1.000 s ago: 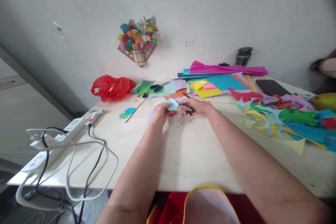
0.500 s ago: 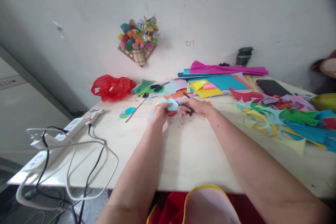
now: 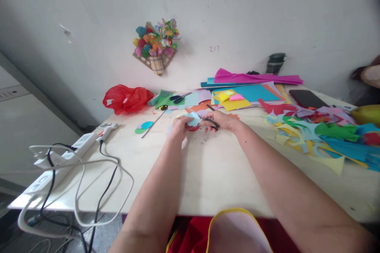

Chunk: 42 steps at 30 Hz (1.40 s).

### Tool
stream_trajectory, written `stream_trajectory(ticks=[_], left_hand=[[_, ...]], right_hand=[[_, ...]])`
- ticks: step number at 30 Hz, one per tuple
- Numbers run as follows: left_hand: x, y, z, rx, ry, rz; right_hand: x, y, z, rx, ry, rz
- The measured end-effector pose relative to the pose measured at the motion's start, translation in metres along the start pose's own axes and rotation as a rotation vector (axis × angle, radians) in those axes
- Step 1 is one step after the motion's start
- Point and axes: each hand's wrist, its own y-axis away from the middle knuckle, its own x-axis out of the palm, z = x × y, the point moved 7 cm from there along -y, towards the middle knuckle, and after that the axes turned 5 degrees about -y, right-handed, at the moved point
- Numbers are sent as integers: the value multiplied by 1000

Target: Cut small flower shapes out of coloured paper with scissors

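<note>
A small light blue piece of paper (image 3: 194,119) is pinched in my left hand (image 3: 179,125). Black-handled scissors (image 3: 212,123) are in my right hand (image 3: 222,120), their blades pointing left at the paper's right edge. Something red lies just under the paper, beside the fingers of my left hand. To the left, a blue paper circle (image 3: 147,125) overlaps a green one (image 3: 139,131) on the table.
Power strips (image 3: 80,144) with loose cables lie at the left. A red plastic bag (image 3: 127,99), a second pair of scissors (image 3: 177,98) and coloured sheets (image 3: 255,93) line the back. Paper scraps (image 3: 305,132) and a phone (image 3: 308,99) are at the right.
The light blue paper has turned slightly in my left hand and shifted a little left. The scissor blades now show more clearly at its edge.
</note>
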Motion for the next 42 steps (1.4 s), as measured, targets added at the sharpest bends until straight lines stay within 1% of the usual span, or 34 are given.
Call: stream_trajectory(ticks=[6,10,13,15,18,20,24,29,32,38,42], left_hand=[[0,1,-1,1,-8,24],[1,1,-1,6,-12,52],[4,3,-2,24,-31,100],[7,5,-4,30,-48,133],[13,9,-3,0,-95,227],[16,11,-3,-9,-131,272],[19,12,-2,7,-182,320],[23,13,2,6,-225,383],[23,13,3,-5,-229,381],[18,12,0,-7,-138,289],[17,13,-2,11,-99,272]], right_hand=[[-5,-1,-2,-12,40,-21],[-8,-3,-3,-24,20,-20],[-12,-1,1,-50,-17,-53],[-15,2,5,-64,-64,-98],[-19,5,10,-78,-167,-154],[-18,5,12,-101,-219,-161],[-14,3,16,-158,-262,-161],[-8,3,18,-150,-273,-175],[-7,3,18,-139,-272,-180],[-11,2,16,-120,-308,-231],[-12,3,14,-81,-317,-264]])
